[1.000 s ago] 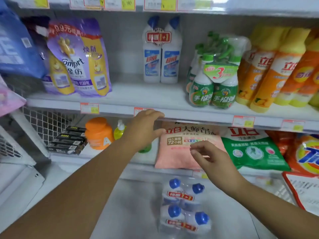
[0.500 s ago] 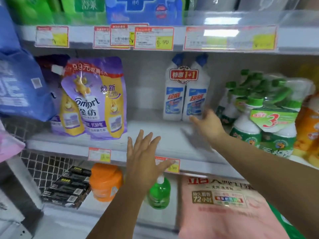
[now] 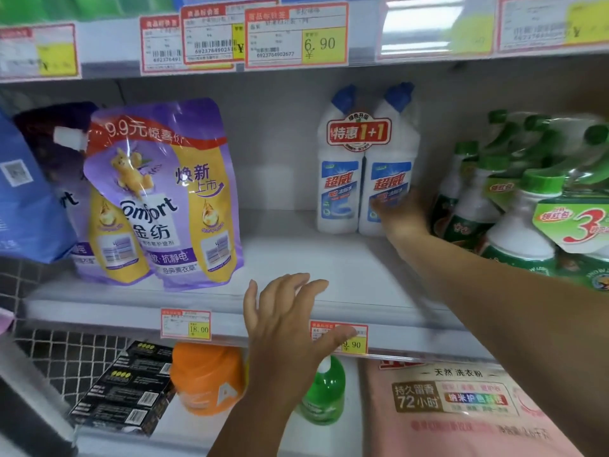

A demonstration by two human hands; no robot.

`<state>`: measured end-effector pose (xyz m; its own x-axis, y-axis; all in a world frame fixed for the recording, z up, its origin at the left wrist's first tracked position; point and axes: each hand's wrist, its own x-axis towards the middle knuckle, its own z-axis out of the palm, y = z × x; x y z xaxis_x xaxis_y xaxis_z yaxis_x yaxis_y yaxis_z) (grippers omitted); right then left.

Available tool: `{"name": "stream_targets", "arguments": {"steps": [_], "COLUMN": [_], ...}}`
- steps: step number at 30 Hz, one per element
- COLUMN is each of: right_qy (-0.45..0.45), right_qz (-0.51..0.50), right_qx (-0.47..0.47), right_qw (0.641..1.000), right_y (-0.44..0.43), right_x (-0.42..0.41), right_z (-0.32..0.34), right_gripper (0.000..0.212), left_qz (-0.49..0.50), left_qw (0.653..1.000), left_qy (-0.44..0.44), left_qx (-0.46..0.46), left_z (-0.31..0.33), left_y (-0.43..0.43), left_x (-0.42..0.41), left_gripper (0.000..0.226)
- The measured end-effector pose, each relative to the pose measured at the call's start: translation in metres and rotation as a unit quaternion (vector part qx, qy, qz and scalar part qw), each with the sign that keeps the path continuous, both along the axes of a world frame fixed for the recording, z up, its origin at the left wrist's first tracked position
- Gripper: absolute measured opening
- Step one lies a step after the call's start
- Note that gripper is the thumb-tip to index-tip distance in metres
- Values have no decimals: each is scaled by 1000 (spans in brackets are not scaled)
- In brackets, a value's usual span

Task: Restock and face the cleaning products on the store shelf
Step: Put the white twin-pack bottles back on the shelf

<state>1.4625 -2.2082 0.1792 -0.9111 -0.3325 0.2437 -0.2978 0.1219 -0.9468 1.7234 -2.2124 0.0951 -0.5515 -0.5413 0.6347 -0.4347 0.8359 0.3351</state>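
Upright white twin-pack bottles (image 3: 341, 192), blue-capped, red-tagged

Left grip (image 3: 283, 324): bare, all five fingers (image 3: 298, 282) visible, sharp outline. Right grip (image 3: 400, 214): bare, outline motion-blurred. Both forearms (image 3: 494, 291) bare along their whole visible length.

Fairly bright, even light from overhead, no hard shadows. Glare strip on tag rail (image 3: 435, 28) above right hand (image 3: 400, 214); soft arm shadow on shelf board (image 3: 329, 258) below it. Right hand motion-blurred, finger outlines lost; spray bottles (image 3: 514, 206) just right of it smeared too. Left hand (image 3: 283, 328) sharper. Wide-angle bend: rails bow twd frame edges; stuff far left of left hand soft, streaky.
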Motion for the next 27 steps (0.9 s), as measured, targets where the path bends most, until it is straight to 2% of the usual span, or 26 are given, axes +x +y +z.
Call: {"name": "stream_targets", "arguments": {"steps": [4,8,13,16,19,22,27], "right_qy": [40,-2,10,19,28,80,143], "right_qz": [9,71,95,144,194,213,244], "right_qx": [-4,-41,17,33,30,35,28], "right_qw": [999,997,995,989,980,973,959], "right_y": [10,20,44,71,103,131,176], "right_x": [12,24,40,57,74,89,119], "right_z": [-6,4,18,22,19,19,39], "right_gripper": [62,57,53,48,45,48,44], "left_qz": [-1,-1,3,4,-1,3,-48], "left_qw": [1000,1000,1000,999,993,970,936], "left_qy": [-10,-19,-26,-20,24,95,127], "left_qx": [4,4,10,31,116,222,325], "left_z": [0,2,7,15,31,44,62], "left_y": [0,0,5,12,24,38,55], "left_x": [0,1,4,7,12,18,33], "left_gripper": [67,67,70,77,83,88,99]}}
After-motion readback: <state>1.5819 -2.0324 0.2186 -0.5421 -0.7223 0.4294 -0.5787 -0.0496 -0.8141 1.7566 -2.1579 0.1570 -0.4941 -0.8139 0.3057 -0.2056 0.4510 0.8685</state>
